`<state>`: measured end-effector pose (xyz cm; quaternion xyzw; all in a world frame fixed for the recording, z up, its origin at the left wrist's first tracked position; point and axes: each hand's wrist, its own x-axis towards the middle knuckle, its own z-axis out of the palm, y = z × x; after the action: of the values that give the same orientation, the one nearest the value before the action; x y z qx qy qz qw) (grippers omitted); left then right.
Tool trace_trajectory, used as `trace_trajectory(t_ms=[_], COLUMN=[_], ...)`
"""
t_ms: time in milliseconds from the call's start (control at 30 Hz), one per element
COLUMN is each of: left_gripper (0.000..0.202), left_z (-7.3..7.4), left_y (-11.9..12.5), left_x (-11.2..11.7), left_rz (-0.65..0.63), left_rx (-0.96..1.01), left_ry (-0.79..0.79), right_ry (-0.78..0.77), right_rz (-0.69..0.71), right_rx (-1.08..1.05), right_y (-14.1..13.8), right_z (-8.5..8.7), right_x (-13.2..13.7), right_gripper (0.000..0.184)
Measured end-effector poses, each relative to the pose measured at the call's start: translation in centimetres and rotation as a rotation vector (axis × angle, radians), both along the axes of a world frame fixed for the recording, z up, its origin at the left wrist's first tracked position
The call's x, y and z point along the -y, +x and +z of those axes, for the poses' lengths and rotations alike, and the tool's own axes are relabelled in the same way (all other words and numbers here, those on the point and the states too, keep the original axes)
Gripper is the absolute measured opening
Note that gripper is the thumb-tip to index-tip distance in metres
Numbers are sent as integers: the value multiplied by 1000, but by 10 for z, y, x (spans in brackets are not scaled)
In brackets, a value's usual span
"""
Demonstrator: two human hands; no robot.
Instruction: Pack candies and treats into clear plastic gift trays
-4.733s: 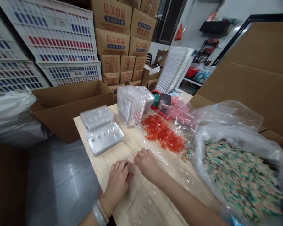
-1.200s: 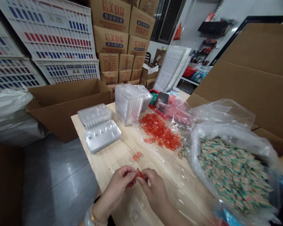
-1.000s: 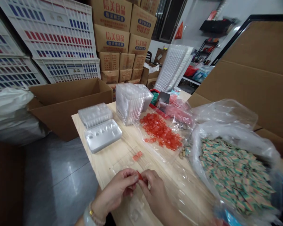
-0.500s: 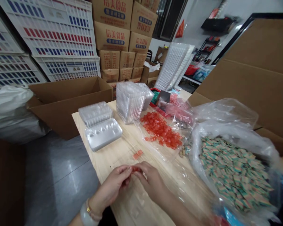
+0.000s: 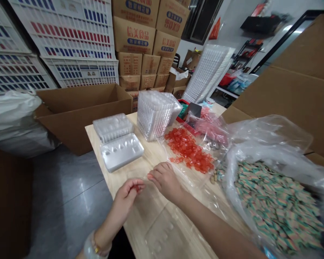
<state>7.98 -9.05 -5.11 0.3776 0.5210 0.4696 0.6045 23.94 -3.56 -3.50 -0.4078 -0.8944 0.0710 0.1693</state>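
Left hand point(image 5: 126, 196): thumb and forefinger pinched shut on one small red candy point(image 5: 136, 187), translucent and orange-red, mostly hidden by the fingertips; this candy is held above the table point(image 5: 151, 158), on the near-left side of the heap of red candies point(image 5: 190, 153) and well apart from it. Right hand point(image 5: 166, 180): knuckles up, fingers curled downward with the tips at the table surface, just beside the near edge of the heap; whether it grips anything cannot be told.

Heap of red candies: loose, on clear film point(image 5: 178, 176) spread flat. To the right of the heap, a large plastic bag point(image 5: 261, 151), mouth open, filled with striped wrapped sweets point(image 5: 278, 205). Behind the heap, a tall stack of clear trays point(image 5: 154, 115), upright. To the left of the heap, a white tray point(image 5: 121, 151) with empty moulded pockets; just behind it, a low stack of clear trays point(image 5: 112, 126). Nearer than the heap, below the forearms, a clear blister tray point(image 5: 164, 230) lying flat, its pockets empty. Far left of the heap, beyond the table edge, an open cardboard box point(image 5: 81, 108).
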Motion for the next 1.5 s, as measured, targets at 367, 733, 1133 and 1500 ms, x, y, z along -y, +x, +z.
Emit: trace_trajectory(t_ms=[367,733,1133,1500], left_gripper=[22,29,23,30], left_z=[-2,-4,-36,-19], left_y=[-6,-23,-25,-20], left_x=[-7,-8,-7,3], left_rz=[166,11,-85,-113], left_rx=[-117,-757,-1081,-1226], left_ry=[-22,397,593,740], right_ry=[-124,-175,-137,30], right_rz=[-47,-53,59,-298], right_rx=[-126,-229,-137,-174], right_y=[-15,-27,-24,24], right_z=[-4,-1,-26,-16], right_x=[14,7,14,-5], right_gripper=[29,14,16,30])
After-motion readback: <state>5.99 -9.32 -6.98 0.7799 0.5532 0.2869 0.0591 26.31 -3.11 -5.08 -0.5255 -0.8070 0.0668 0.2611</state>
